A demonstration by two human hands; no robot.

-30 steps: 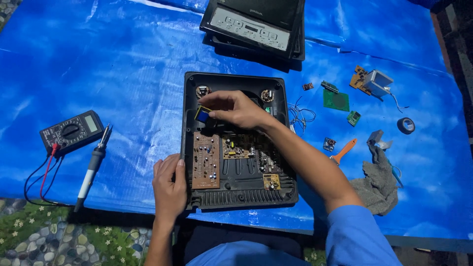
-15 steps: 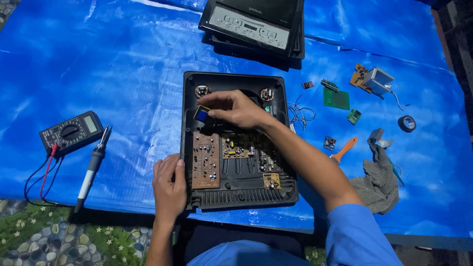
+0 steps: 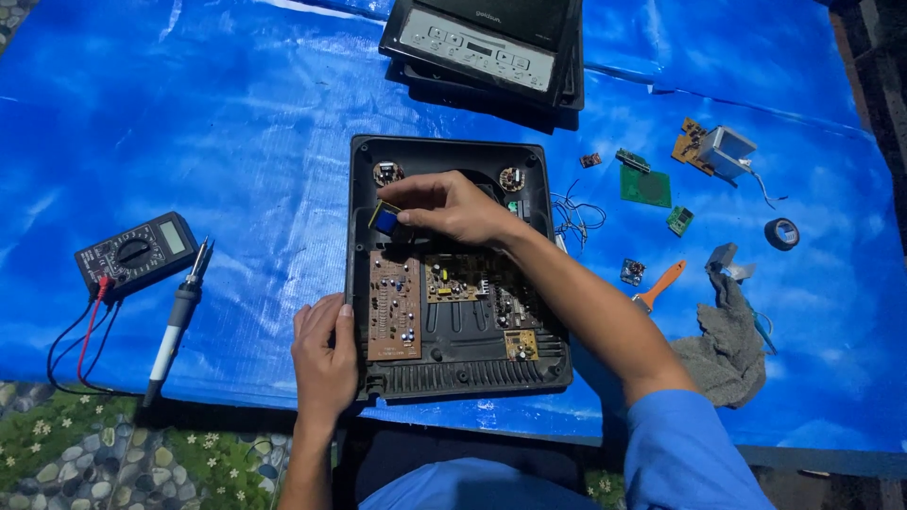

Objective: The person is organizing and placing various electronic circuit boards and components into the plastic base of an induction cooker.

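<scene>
Blue tarp under opened appliance base, multimeter

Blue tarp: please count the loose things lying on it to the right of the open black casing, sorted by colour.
Green circuit boards: 2
Orange-brown board with a pale boxy part: 1
Black tape roll: 1
Orange-handled tool: 1
Grey cloth: 1
Total: 6
A few tiny parts are too small to sort.
</scene>
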